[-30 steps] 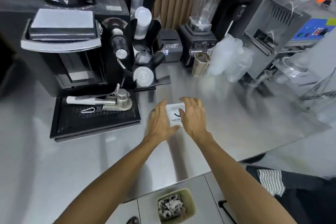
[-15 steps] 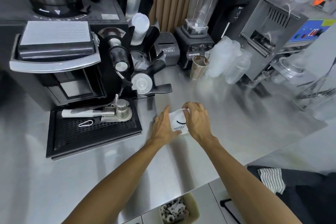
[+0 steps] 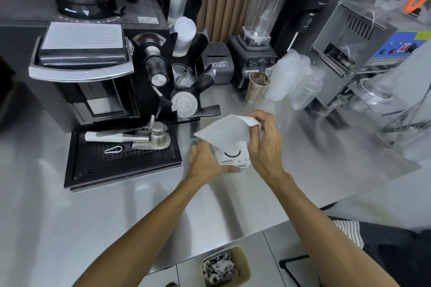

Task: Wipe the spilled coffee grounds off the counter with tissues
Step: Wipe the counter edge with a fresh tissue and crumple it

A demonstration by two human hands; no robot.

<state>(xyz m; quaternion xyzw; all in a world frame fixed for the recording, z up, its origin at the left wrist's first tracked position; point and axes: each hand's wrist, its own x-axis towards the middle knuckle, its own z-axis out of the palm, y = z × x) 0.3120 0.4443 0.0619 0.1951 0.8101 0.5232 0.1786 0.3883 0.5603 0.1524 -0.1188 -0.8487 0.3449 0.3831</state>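
Observation:
A white tissue pack [image 3: 232, 159] with black lettering stands on the steel counter [image 3: 130, 212] in front of me. My left hand [image 3: 205, 162] grips the pack's left side and bottom and steadies it. My right hand [image 3: 263, 141] pinches the top corner of a white tissue sheet [image 3: 224, 131], which is drawn up out of the pack and spread above it. I can make out no coffee grounds on the counter in this frame.
A black drip tray [image 3: 121, 163] with a metal tamper and portafilter lies left of the pack, under the coffee grinder [image 3: 98, 58]. Behind stand a lid holder [image 3: 186, 77], a blender [image 3: 256, 53], a brown cup [image 3: 256, 88] and clear plastic cups [image 3: 291, 84]. A waste bin [image 3: 225, 265] sits below the counter edge.
Both hands closed in on the tissue pack. Then my right hand pulled a tissue sheet up out of it while my left hand kept hold of the pack.

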